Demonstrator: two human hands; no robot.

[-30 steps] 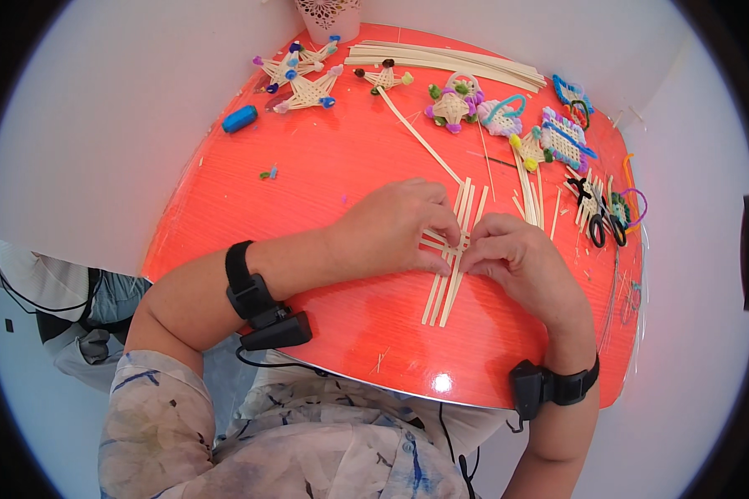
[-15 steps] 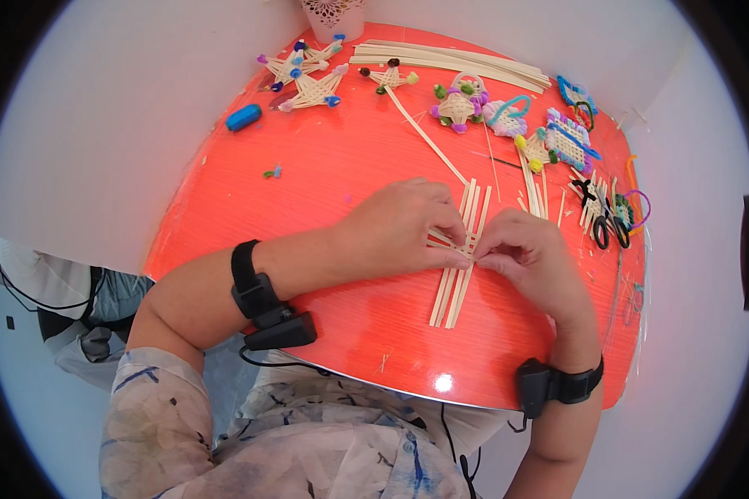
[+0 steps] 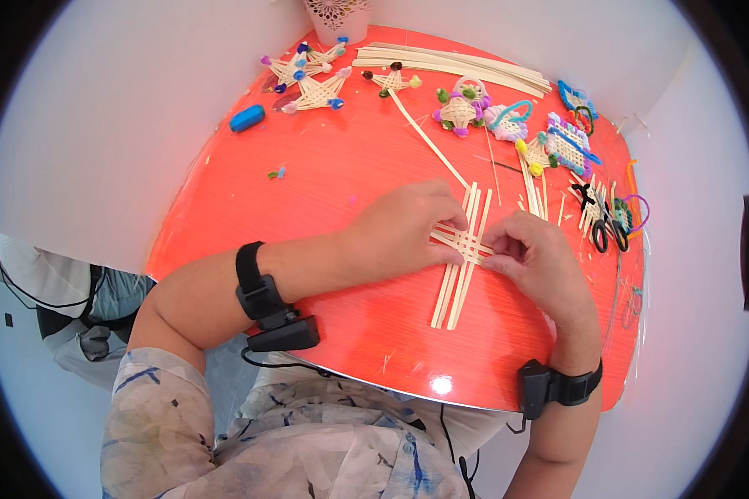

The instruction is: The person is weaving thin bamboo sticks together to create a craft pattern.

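Note:
Pale flat strips, crossed over and under into a small woven bamboo-like piece [image 3: 468,244], lie on the red table. Several long strips run toward and away from me, and shorter ones cross them sideways. My left hand [image 3: 408,226] is at the left ends of the cross strips, with thumb and fingers closed on them. On the other side, my right hand [image 3: 534,256] pinches the right ends between thumb and forefinger. The lattice shows in the gap between my hands; the outermost cross-strip ends are hidden by my fingers.
Finished woven stars [image 3: 318,90] with coloured tips lie far left, near a blue block-shaped object [image 3: 246,118]. Loose strips [image 3: 449,66] line the far edge. Fuzzy-trimmed woven ornaments [image 3: 570,143] and black-handled scissors [image 3: 607,224] are at right. A pink pot [image 3: 339,23] stands behind.
My right hand has shifted slightly right, from the middle of the weave out to the cross-strip ends. More of the crossing shows now. My left hand stays nearly in place.

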